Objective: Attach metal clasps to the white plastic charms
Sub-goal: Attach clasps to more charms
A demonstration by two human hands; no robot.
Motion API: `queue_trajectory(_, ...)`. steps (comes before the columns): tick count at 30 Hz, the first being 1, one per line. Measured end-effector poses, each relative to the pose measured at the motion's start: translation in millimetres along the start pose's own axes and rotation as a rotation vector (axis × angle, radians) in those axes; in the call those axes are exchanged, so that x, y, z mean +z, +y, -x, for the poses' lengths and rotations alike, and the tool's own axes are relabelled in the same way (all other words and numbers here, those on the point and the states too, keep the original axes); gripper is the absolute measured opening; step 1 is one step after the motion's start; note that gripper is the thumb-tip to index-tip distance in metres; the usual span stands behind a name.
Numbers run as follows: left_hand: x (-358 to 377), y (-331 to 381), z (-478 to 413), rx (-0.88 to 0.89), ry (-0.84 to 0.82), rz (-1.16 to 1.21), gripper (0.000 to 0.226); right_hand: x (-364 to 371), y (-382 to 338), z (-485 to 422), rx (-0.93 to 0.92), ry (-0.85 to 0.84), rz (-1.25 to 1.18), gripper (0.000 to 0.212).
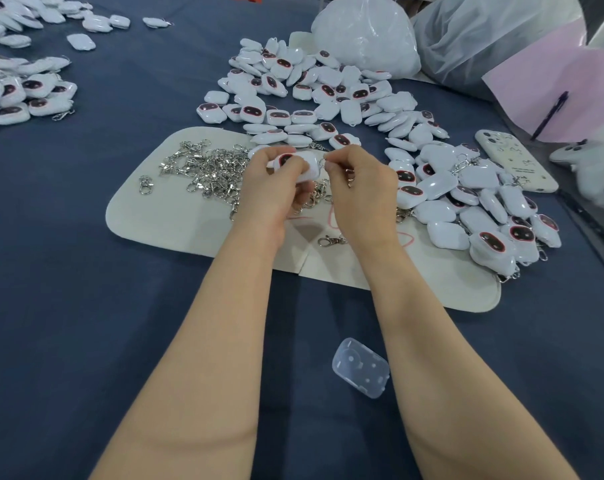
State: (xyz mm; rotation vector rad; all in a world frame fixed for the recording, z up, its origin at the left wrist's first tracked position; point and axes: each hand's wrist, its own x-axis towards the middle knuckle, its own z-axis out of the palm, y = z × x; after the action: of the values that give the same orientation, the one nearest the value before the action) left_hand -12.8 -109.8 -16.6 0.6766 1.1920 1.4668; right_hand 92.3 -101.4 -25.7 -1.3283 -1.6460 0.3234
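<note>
Covering the table, a dark blue cloth [86, 271] bore a clear plastic case [361, 367] and, beyond, a white mat [155, 209]. Above it, the left hand [272, 181] gripped a white charm [309, 167] while the right hand [359, 178] pinched a metal clasp [350, 181] at its edge; loose clasps [207, 168] lay beside, charm piles [328, 91] behind.

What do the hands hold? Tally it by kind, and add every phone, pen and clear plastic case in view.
White charm, in the left hand: 1
Metal clasp, in the right hand: 1
Phone: 1
Pen: 1
Clear plastic case: 1
Total: 5
</note>
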Motion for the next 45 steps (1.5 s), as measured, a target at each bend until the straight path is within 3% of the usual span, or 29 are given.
queue_trajectory(5, 0.6, -3.7, 4.8, 0.361, 0.005, -0.348, 0.030, 1.7, 2.1, -1.0, -0.001, -0.029, 0.067, 0.015)
queue_trajectory(8, 1.9, -5.9, 6.8, 0.447, 0.010, -0.453, 0.032, 5.0, 2.9, 0.0, 0.043, -0.053, 0.045, 0.013)
queue_trajectory(16, -0.9, -0.5, -2.6, -0.130, 0.012, 0.222, 0.007, 3.8, -0.9, 0.2, 0.176, -0.126, -0.188, 0.019)
queue_trajectory(23, -2.0, 3.4, -1.1, -0.192, -0.014, 0.402, 0.013, 3.4, -3.4, 0.4, 0.168, -0.074, -0.234, 0.012)
queue_trajectory(32, 2.4, 1.6, 2.3, -0.199, -0.083, 0.315, 0.015, 6.5, -4.1, 1.3, 0.118, 0.053, -0.235, 0.008)
queue_trajectory(36, 4.9, 0.1, 4.1, -0.093, -0.043, 0.155, 0.010, 5.2, -3.2, 2.0, 0.042, 0.066, -0.102, 0.011)
queue_trajectory(40, 6.0, -0.5, 6.1, 0.250, 0.044, -0.234, 0.023, 3.2, 0.1, 0.9, -0.009, 0.023, 0.039, 0.012)
queue_trajectory(45, 3.9, -2.9, 6.7, 0.517, 0.023, -0.430, 0.028, 3.6, 0.8, 0.8, -0.068, -0.046, 0.101, 0.012)
